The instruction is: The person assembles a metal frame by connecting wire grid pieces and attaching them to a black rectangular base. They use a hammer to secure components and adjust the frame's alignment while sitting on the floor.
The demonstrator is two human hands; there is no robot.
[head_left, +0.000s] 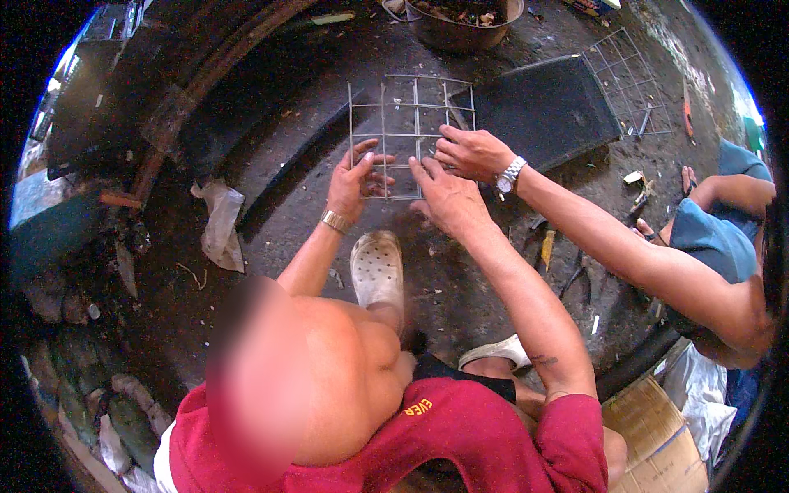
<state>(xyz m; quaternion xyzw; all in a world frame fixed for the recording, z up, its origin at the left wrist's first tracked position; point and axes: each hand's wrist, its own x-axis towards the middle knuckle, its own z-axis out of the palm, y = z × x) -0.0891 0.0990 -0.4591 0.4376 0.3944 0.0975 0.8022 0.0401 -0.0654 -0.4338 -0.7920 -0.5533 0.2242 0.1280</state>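
A wire grid of thin metal rods stands raised in front of me, its squares facing me. My left hand, with a gold-coloured band at the wrist, is closed at the grid's lower left, thumb in front and some fingers seen through the squares. My right hand pinches the lower right part of the same grid, its fingertips on an upright rod. Just above it, a co-worker's hand with a silver watch reaches in from the right and touches the grid's right side.
Behind lie a dark flat panel and another wire grid. A metal basin stands at the back. Pliers and a yellow-handled tool lie at right. Left is a crumpled plastic bag; cardboard lies near right.
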